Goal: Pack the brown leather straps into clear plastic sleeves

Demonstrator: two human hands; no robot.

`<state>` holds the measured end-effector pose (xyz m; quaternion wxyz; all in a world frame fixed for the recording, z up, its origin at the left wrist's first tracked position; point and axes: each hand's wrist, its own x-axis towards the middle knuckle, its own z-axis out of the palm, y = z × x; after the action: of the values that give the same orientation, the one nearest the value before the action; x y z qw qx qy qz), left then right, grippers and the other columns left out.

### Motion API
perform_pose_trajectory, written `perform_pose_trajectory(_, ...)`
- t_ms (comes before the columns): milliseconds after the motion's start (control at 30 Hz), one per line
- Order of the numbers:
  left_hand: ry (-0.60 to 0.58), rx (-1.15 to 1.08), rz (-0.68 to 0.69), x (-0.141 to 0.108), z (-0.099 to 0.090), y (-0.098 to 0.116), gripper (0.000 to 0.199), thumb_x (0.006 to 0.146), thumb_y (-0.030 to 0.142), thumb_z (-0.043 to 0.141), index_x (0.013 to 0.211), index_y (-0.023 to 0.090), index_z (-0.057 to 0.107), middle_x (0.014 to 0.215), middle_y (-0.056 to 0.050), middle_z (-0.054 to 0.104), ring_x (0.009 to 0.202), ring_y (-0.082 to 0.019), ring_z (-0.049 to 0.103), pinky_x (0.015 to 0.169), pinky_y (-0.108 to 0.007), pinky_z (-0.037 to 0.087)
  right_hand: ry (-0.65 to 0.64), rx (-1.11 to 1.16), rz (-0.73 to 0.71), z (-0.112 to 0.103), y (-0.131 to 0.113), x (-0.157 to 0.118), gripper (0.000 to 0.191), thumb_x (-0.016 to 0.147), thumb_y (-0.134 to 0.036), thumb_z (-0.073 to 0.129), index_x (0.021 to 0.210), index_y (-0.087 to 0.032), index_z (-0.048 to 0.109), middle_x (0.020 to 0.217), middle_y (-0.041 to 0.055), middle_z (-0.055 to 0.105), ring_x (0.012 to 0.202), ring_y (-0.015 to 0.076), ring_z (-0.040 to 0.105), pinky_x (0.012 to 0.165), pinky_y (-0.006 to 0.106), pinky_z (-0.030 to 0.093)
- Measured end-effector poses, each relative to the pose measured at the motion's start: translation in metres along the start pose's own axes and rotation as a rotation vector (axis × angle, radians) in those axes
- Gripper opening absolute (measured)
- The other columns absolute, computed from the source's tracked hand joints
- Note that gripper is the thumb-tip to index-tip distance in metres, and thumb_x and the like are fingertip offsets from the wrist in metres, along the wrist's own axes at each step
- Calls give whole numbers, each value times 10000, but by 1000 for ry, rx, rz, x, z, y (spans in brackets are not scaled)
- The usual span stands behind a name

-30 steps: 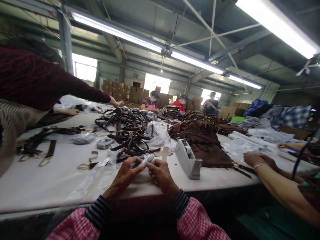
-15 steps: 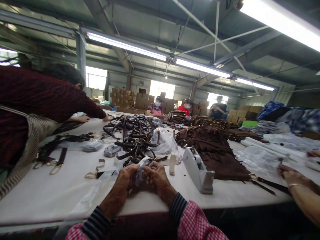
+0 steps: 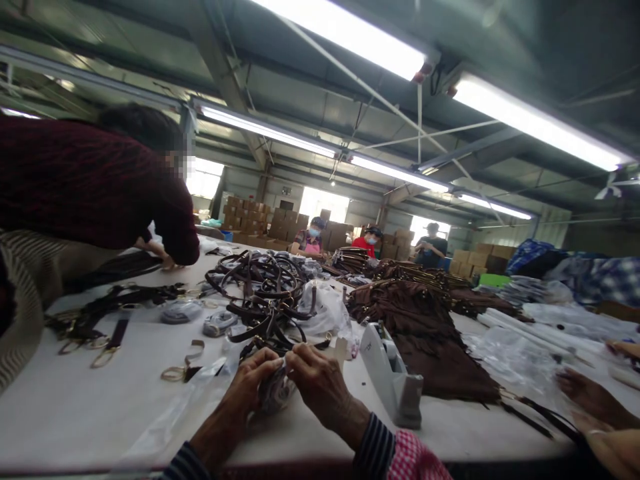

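Leaning person (image 3: 90, 180): bent over the white table (image 3: 80, 413) in a dark red top, one arm reaching down to it.
Clasped straps (image 3: 120, 300): lay dark and loosely bunched, metal clasps towards the near edge.
Two wrapped coils (image 3: 183, 311): rested flat, near each other, between those straps and the strap pile (image 3: 270, 287).
Left hand (image 3: 250, 383): was closed round one side of the wrapped bundle (image 3: 277, 390), fingertips at its top.
Wrapped bundle: was held between both hands, low over the table, in front of the strap pile.
Right hand (image 3: 320, 383): pinched the bundle's upper edge between thumb and fingers, close to the left fingertips.
Tape dispenser (image 3: 393, 380): stood just beyond the right hand, beside the fringed brown goods (image 3: 425, 340).
Clear plastic (image 3: 520, 353): lay crumpled right of the brown goods.
Another person's hand (image 3: 590, 397): was near the plastic; blur hid its grip.
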<state>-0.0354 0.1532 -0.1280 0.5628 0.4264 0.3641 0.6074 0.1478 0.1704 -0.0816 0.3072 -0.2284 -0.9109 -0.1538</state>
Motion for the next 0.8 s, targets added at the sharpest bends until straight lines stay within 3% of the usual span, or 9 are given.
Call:
perform_pose_trajectory(100,-17,28,45,-7,3,6,438,690,531,843,683,207,550,580,37,553,505,-122,477,493,-238,341,-75,-108,-66,2,0,3,109,998,-107,567,1063,-187,601,1050,72,665,951,218,640,715,292,476)
perform_pose_trajectory(200,-94,34,66,-18,11,15,438,772,530,812,703,203,530,629,40,543,561,-121,479,547,-245,369,-130,-125,-12,2,-3,5,116,937,-75,589,964,-187,608,1025,73,663,887,210,649,651,296,436)
perform_pose_trajectory(367,-207,69,33,-32,19,21,433,851,598,738,804,183,625,707,7,614,611,-141,520,586,-258,384,-281,-75,98,-30,-15,6,152,873,-68,584,897,-188,673,995,59,689,643,139,573,546,304,283)
perform_pose_trajectory(467,-34,176,77,-33,18,23,486,828,643,718,725,174,643,685,-13,641,618,-149,519,578,-250,350,-391,101,80,-54,-14,8,92,791,-103,673,749,-184,664,898,28,682,608,109,503,552,284,264)
perform_pose_trajectory(533,136,232,125,-30,15,25,512,783,668,725,668,178,629,683,-25,662,652,-162,540,585,-243,340,-405,312,116,-65,-2,17,187,635,-96,790,603,-181,626,727,-11,639,593,105,475,551,262,276)
perform_pose_trajectory(633,233,265,126,-25,11,24,548,744,718,710,648,185,624,631,-35,665,629,-176,548,560,-244,312,-238,520,331,-83,41,55,312,431,-76,877,465,-180,585,481,-53,506,506,102,431,501,240,295)
perform_pose_trajectory(733,231,291,103,-19,8,19,547,757,721,693,656,188,626,585,-29,656,554,-157,499,533,-245,274,70,517,471,-103,102,117,145,669,-240,816,656,-159,697,600,4,587,581,139,501,528,246,402)
perform_pose_trajectory(800,218,313,93,-16,7,15,531,778,702,684,659,188,630,593,-31,673,510,-138,454,521,-248,257,323,517,540,-109,137,156,261,831,-353,704,976,-140,745,875,79,674,752,176,582,619,278,503)
